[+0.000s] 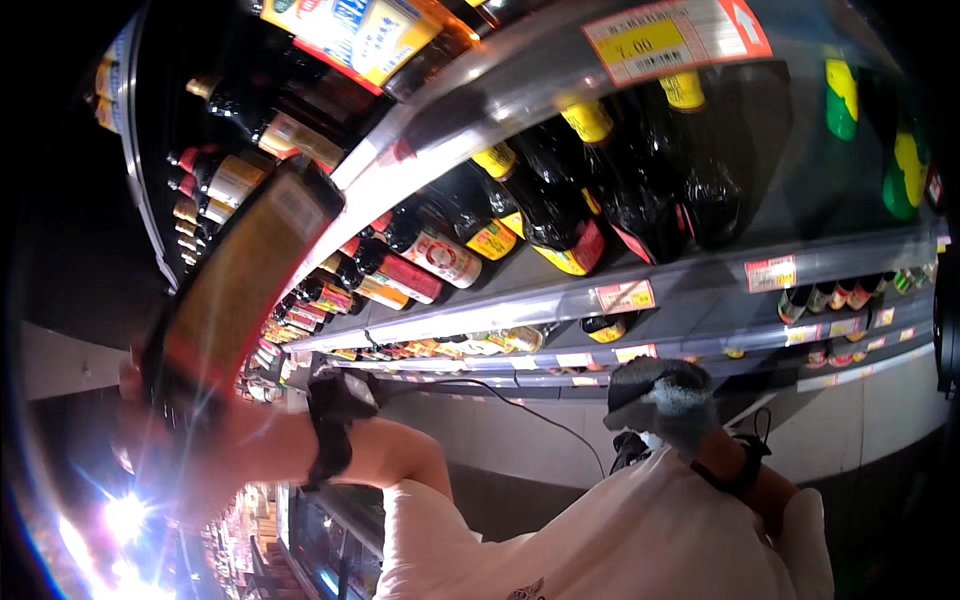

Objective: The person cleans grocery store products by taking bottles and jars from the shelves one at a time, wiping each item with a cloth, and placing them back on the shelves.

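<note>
My left hand (199, 457), blurred by motion or glare, grips the lower-lying neck end of a dark glass bottle (244, 277) with a broad tan label. The bottle is tilted, its base towards the shelf edge. A black strap with a small device (337, 409) is around my left wrist. At the lower right, my right hand (705, 442) is bunched in a fuzzy grey cloth (660, 394), which hides the fingers. That hand is in front of my body, apart from the shelves. Another black strap (739, 472) circles the right wrist.
Dark sauce bottles with yellow caps (589, 124) stand on the shelf (675, 274) before me. More bottles (431, 259) continue to the left. A price tag (675, 41) hangs on the upper shelf edge. A black cable (517, 405) runs between my arms. Bright lamps (124, 517) glare at lower left.
</note>
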Available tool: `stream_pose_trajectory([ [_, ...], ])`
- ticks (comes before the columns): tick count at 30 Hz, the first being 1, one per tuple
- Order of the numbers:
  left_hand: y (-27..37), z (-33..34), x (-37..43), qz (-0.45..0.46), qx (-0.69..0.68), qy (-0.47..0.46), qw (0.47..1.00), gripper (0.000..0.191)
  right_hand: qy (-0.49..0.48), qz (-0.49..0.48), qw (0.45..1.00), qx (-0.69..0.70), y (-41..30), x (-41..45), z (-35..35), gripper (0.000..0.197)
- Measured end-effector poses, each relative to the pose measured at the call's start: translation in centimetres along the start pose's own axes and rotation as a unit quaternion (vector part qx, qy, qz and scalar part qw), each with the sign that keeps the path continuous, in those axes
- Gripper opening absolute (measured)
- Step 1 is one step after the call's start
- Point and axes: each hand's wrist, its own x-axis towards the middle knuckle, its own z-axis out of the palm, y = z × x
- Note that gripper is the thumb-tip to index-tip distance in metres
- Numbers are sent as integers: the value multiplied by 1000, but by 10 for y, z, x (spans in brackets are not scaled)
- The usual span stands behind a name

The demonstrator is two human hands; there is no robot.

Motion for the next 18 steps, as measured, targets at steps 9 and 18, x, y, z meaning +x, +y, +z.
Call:
stream_pose_trajectory([
  [9, 142, -48, -101, -713, -587, 80, 376, 12, -75, 255, 763, 589, -19, -11, 14, 50],
  [18, 200, -6, -182, -814, -541, -165, 133, 21, -178, 164, 959, -150, -15, -6, 48, 40],
])
